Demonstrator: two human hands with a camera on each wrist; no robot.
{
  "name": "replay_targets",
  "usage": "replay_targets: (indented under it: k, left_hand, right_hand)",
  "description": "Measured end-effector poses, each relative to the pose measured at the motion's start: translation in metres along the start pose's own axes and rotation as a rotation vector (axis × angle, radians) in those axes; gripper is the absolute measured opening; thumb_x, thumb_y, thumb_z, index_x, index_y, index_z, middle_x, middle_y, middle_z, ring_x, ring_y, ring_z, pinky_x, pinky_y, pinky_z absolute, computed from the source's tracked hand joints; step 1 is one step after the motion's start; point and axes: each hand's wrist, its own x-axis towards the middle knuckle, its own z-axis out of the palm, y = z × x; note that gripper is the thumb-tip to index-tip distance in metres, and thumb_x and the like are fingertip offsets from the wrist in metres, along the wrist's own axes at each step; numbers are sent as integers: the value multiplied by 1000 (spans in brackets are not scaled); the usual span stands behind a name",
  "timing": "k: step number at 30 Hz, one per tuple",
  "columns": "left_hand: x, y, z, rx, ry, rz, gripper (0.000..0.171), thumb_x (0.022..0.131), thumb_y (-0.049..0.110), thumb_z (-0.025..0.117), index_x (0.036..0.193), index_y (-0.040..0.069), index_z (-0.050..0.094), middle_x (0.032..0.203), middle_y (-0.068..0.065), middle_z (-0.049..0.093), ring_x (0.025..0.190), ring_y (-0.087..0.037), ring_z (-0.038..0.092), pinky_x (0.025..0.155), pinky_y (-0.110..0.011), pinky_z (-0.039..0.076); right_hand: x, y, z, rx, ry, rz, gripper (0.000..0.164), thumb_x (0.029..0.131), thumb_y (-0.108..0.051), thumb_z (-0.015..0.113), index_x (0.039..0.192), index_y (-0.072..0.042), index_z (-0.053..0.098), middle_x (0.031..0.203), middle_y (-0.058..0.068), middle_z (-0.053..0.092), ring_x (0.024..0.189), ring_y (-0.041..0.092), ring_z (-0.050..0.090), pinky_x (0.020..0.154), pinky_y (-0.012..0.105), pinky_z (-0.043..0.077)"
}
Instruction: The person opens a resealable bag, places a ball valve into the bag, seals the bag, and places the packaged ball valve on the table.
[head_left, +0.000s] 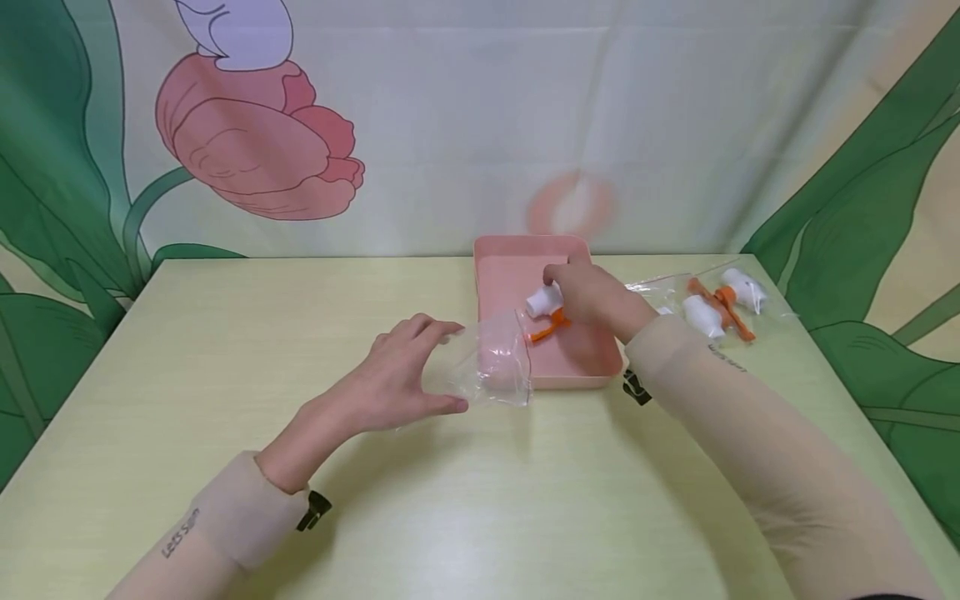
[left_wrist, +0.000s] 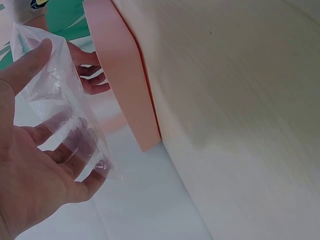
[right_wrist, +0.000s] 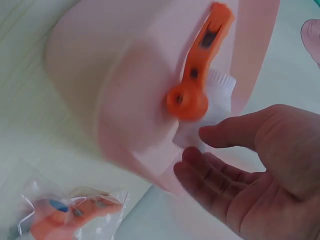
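Note:
My left hand [head_left: 393, 375], thumb and fingers spread, holds a clear plastic bag [head_left: 504, 362] above the table, left of the pink tray [head_left: 517, 258]. In the left wrist view, the thumb lies over the bag [left_wrist: 55, 82] and the fingers show through the film. Over the tray, my right hand [head_left: 588, 292] pinches a white piece [head_left: 543, 301] with a slim orange lever [head_left: 550, 327]. The right wrist view shows the orange lever [right_wrist: 195, 75] with a round end against the white, ribbed-edged piece; thumb and fingertips meet at its lower end. Its exact kind cannot be told.
To the right of the tray, clear bags with more white and orange pieces [head_left: 720, 307] lie on the pale table [head_left: 225, 358]. A printed cloth [head_left: 450, 125] hangs behind the table's back edge. Dark straps show at both cuffs.

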Motion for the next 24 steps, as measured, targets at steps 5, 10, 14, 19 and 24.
replay_targets:
  k: [5,10,14,19,24]
  left_hand:
    - [0,-1,0,-2,-4,-1,85,79,37,90,148,7,49,132,-12,55,123,-27,50,102,-53,37]
    - [-1,-1,0,-8,-7,0,84,80,37,89,148,7,49,132,-13,55,123,-27,50,102,-53,37]
    - [-1,-1,0,-7,-10,0,84,80,37,89,148,8,49,132,-13,55,123,-27,50,102,-53,37]
    - [-1,-2,0,-6,-10,1,84,80,37,89,148,7,49,132,-13,55,123,-27,50,103,-53,37]
    - [-1,-3,-1,-11,-14,-5,83,80,38,88,147,7,49,131,-12,55,123,-27,50,103,-53,36]
  right_hand:
    - [-1,1,-2,-57,6,-7,38,92,9,54,129,4,61,121,23,57,103,37,59,96,46,50]
    - [6,10,1,-28,16,-66,34,88,12,57,121,8,63,115,23,61,106,36,57,100,45,48]
    - [13,18,4,18,33,-140,35,86,15,56,119,9,63,117,24,64,110,38,58,105,47,46]
    - [15,23,7,49,38,-178,30,85,17,59,112,5,67,113,23,67,107,38,60,103,47,48]
    - [13,26,3,66,23,-196,24,86,14,66,107,3,72,106,19,70,102,36,62,98,46,50]
